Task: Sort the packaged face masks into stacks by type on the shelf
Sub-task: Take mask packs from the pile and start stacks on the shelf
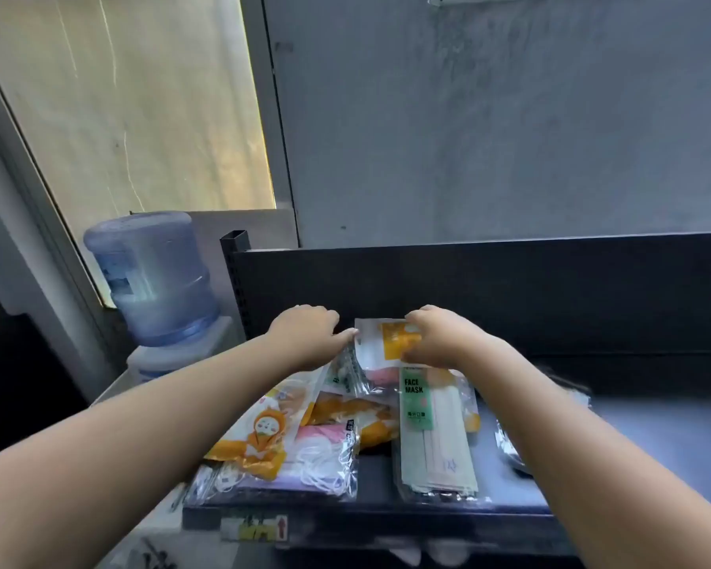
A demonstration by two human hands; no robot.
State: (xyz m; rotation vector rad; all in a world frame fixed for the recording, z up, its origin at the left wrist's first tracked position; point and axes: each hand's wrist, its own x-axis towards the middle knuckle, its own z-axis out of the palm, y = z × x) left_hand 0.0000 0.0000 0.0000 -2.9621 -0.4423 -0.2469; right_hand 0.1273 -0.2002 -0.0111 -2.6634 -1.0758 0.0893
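Note:
Several packaged face masks lie in a loose pile on the dark shelf (633,429). At the back of the pile is a white pack with an orange label (376,342); my right hand (436,336) grips its right side and my left hand (304,332) touches its left edge with the thumb. In front lies a long clear pack with a green "FACE MASK" label (432,437). To the left sit an orange cartoon pack (259,433), a pink and white pack (325,449) and an orange pack (358,416). My right forearm hides part of another clear pack (505,445).
A black back panel (510,289) rises behind the shelf. A blue water bottle (152,277) on a white dispenser stands to the left, beside the shelf's upright post. The shelf's front lip carries a price tag (253,527). The right part of the shelf is bare.

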